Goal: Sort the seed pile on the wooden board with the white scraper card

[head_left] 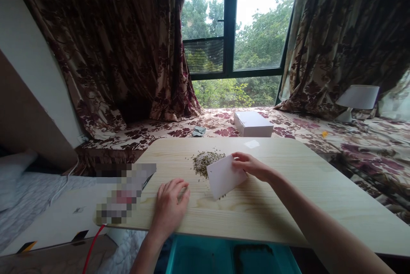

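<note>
My right hand (250, 165) grips a flat white card (224, 178) by its upper right edge, fingers on top. The card is tilted and covers part of a spread pile of small green and whitish grains (203, 161) on the pale wooden table (272, 205). A few grains show just below the card's lower edge. To the left of the card, my left hand (171, 201) rests palm down on the tabletop. Its fingers are slightly bent, with the thumb apart from them, and nothing shows in it.
A blurred-out object (124, 199) lies at the table's left edge, with a red cord (92, 248) hanging below. Under the front edge is a teal bin (198, 257). Beyond the table, a white box (254, 124) and a lamp (358, 99) stand on a flower-patterned ledge.
</note>
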A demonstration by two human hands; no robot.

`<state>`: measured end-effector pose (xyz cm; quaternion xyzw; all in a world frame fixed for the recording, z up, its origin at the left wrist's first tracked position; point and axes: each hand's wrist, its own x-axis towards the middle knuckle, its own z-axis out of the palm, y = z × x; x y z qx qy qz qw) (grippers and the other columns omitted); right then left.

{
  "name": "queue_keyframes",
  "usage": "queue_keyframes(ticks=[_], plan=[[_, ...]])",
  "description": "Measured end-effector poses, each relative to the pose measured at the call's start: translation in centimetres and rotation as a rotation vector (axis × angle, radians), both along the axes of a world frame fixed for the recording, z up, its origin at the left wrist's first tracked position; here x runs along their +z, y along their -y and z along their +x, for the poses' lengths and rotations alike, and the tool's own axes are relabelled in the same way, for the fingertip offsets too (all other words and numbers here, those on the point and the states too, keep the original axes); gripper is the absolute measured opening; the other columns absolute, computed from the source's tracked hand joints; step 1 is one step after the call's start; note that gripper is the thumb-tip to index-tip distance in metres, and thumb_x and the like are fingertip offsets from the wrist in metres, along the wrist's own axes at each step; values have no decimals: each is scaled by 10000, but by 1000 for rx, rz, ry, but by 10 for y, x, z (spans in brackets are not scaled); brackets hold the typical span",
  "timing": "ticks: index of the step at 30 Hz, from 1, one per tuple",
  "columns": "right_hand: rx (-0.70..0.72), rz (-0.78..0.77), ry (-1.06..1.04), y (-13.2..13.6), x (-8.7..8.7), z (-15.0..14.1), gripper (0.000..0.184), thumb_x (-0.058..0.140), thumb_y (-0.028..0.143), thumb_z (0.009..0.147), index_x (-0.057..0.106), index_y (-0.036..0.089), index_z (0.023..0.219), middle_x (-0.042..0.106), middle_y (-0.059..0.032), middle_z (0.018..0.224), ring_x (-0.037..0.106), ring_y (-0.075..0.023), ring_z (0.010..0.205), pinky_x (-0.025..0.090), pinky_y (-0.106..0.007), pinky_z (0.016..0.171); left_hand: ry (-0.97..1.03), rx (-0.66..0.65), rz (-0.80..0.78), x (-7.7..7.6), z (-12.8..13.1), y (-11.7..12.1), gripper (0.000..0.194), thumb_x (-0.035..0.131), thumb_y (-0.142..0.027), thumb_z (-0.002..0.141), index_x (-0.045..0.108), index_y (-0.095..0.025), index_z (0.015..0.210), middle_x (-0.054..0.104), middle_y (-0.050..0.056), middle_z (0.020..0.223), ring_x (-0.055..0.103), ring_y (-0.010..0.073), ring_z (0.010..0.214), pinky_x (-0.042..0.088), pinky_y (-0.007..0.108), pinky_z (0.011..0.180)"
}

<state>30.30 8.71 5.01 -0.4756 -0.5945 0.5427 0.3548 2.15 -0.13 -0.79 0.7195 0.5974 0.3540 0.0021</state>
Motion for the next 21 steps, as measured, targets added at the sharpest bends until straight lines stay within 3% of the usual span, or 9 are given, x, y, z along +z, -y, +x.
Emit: queue_keyframes(ticks=[14,21], plan=[[19,-51,34,60,4,19,315,705,407,650,638,196,874,646,-13,777,557,-142,664,402,-240,580,-12,0,2,-1,-1,-1,192,500,-262,814,650,-240,932,671,34,1052,579,216,1023,378,441,973],[37,-42,47,92,3,26,384,702,483,654,641,215,923,675,-40,879,593,-187,752,443,-273,624,-17,0,-9,-1,-1,-1,190,499,-260,816,648,-235,932,670,37,1057,575,216,1030,376,441,967]])
